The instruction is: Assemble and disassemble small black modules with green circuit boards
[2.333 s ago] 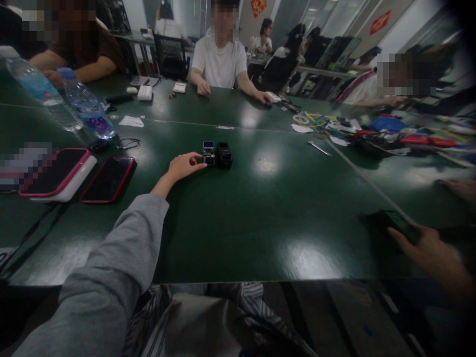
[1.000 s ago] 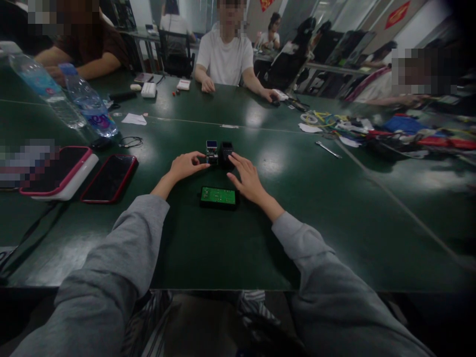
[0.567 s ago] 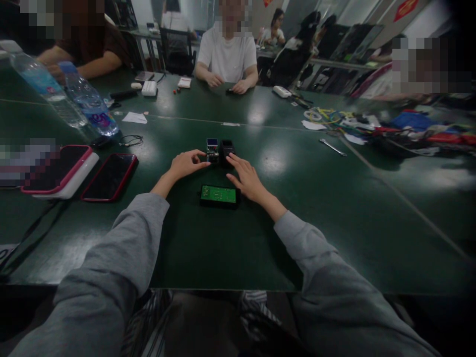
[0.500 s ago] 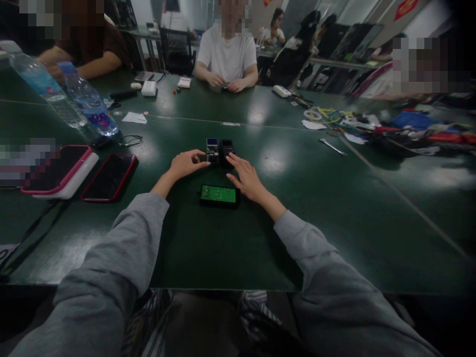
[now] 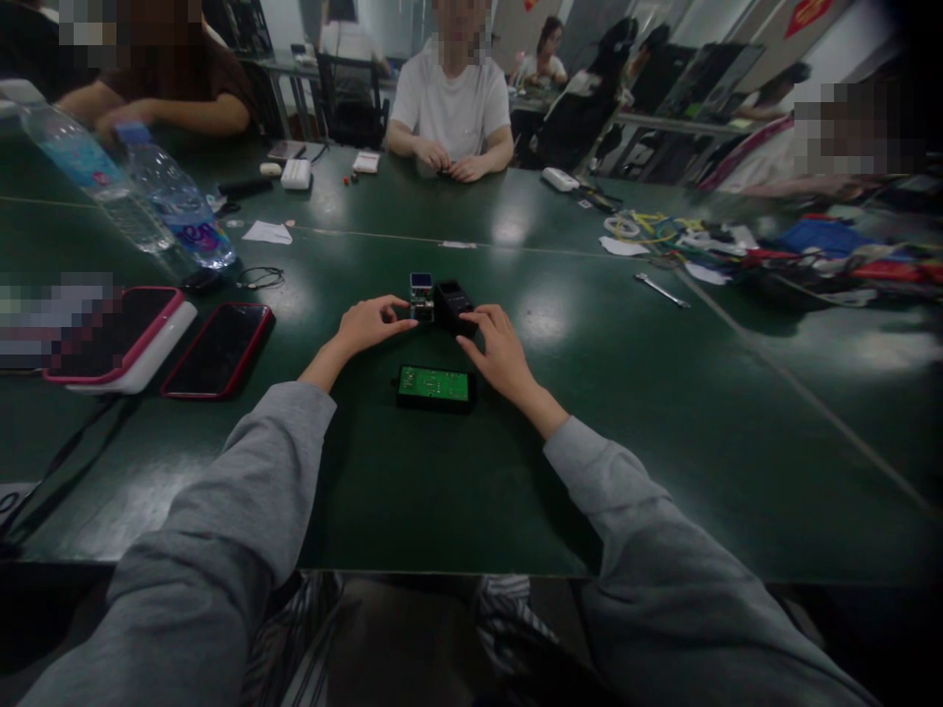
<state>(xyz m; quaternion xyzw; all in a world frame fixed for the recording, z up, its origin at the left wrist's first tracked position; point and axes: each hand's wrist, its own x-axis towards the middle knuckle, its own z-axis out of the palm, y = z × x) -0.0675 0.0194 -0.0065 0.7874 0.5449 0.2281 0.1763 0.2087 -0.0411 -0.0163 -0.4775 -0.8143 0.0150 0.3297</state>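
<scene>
My left hand [image 5: 374, 324] has its thumb and fingers at the left edge of a small circuit module with a screen [image 5: 421, 297], which it grips. Just right of the module is a black casing [image 5: 452, 302], now tilted, its near right end between the thumb and fingers of my right hand [image 5: 501, 352]. Closer to me a black case part with a green circuit board [image 5: 434, 384] lies on the dark green table [image 5: 457, 491], touched by neither hand.
Two phones [image 5: 219, 352] [image 5: 118, 339] and two water bottles [image 5: 177, 201] stand or lie at the left. A wrench [image 5: 661, 291] and tangled cables [image 5: 737, 250] are at the right. Across the table, a person in a white shirt [image 5: 451, 113] handles something small.
My right hand's fingers have closed on the black casing, whose near end has swung to the right. My left hand has hardly moved.
</scene>
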